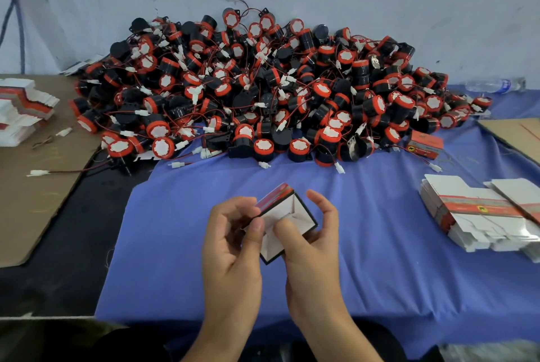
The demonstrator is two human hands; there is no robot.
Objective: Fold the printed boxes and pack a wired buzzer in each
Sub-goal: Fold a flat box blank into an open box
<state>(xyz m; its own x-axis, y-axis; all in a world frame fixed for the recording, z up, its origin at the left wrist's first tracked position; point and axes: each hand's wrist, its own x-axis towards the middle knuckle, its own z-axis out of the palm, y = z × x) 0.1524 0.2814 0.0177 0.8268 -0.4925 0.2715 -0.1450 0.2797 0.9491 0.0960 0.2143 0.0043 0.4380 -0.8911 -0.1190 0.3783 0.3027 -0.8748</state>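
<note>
A small printed box [287, 209], red and black outside and white inside, is held above the blue cloth [175, 245] at the centre. My left hand [233, 247] grips its left side, thumb on the white flap. My right hand [312, 242] holds the right side, its thumb pressing the inner white flaps while the fingers curl round the far edge. A big heap of black and red wired buzzers [263, 87] with white connectors lies behind. Flat unfolded boxes [479, 215] are stacked at the right.
Another stack of flat boxes [23, 110] sits on brown cardboard [38, 186] at the left. One folded red box [425, 144] lies by the heap's right edge. A plastic bottle [496, 84] lies at the far right, near a cardboard sheet [517, 136].
</note>
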